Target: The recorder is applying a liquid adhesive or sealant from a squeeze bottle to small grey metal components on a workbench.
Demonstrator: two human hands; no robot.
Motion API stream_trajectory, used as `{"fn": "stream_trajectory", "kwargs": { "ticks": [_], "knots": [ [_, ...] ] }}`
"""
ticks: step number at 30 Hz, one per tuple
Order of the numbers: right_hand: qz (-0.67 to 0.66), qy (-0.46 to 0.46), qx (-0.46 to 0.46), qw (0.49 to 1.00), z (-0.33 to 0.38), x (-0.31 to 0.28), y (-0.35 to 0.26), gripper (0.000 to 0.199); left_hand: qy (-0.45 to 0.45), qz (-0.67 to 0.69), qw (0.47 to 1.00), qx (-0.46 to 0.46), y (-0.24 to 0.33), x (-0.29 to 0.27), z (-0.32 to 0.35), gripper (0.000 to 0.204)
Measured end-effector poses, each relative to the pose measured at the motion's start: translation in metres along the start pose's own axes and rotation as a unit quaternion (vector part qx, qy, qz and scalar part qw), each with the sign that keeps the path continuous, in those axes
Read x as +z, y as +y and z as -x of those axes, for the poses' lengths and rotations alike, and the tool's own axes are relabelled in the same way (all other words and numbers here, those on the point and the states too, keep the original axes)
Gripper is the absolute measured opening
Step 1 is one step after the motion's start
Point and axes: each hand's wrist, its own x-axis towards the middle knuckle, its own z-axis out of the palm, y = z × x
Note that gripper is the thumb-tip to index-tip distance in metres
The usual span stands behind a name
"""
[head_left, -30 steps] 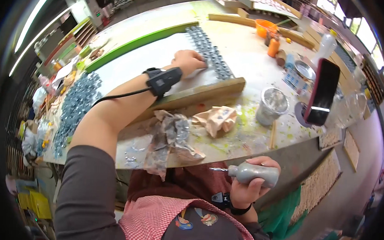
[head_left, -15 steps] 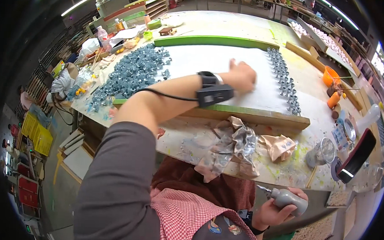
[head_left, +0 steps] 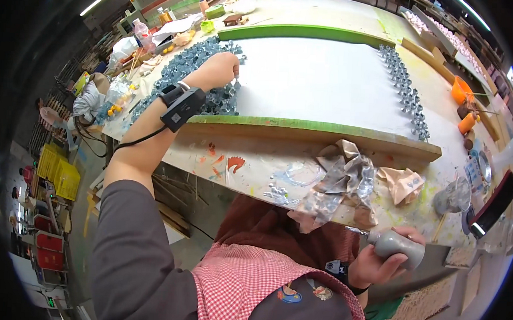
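My left hand (head_left: pixel 215 72) is over the right edge of a heap of small blue-grey pieces (head_left: pixel 183 62). Its fingers are pinched together and pointing down; whatever they hold is hidden. To the right lies a white sheet (head_left: pixel 317 77) between two green-edged wooden bars, the far bar (head_left: pixel 308 32) and the near bar (head_left: pixel 321 130). Similar small pieces stand in rows (head_left: pixel 407 93) along the sheet's right side. Low at the right, in front of the table edge, my right hand (head_left: pixel 376 269) grips a grey squeeze bottle (head_left: pixel 402 250) whose thin metal nozzle points left.
Crumpled stained wrapping (head_left: pixel 350 184) and a tan crumpled paper (head_left: pixel 401 185) lie near the front edge. At the right are a cloudy plastic cup (head_left: pixel 454 196), an orange cup (head_left: pixel 461 90) and a dark phone-like device (head_left: pixel 493 202). Bottles and papers (head_left: pixel 173 29) crowd the far left.
My left hand has swung left from above the white sheet to the heap of pieces. The right hand still holds the squeeze bottle. The view has shifted slightly.
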Motion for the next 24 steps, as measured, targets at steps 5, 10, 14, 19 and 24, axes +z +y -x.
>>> {"fn": "stream_trajectory", "kwargs": {
  "ticks": [5, 10, 14, 19, 24],
  "knots": [
    [-0.003, -0.025, 0.014, 1.0, 0.005, 0.007, -0.003, 0.049, -0.076, 0.1, 0.991, -0.036, -0.003, 0.0, -0.002, 0.019],
    [0.035, -0.023, -0.015, 0.999, 0.01, 0.016, -0.005, 0.052, -0.142, 0.192, 0.971, 0.008, 0.004, -0.004, -0.012, 0.019],
    [0.026, -0.031, -0.033, 0.999, 0.013, 0.022, -0.006, 0.052, -0.164, 0.202, 0.965, 0.031, 0.016, -0.003, -0.013, 0.019],
    [0.033, -0.07, -0.02, 0.997, 0.013, 0.024, -0.004, 0.053, 0.031, 0.192, 0.975, 0.111, 0.049, -0.01, 0.014, 0.019],
    [-0.018, -0.046, -0.041, 0.998, 0.017, 0.031, 0.008, 0.05, 0.04, 0.486, 0.859, 0.153, 0.109, -0.019, 0.083, 0.016]
  ]
}}
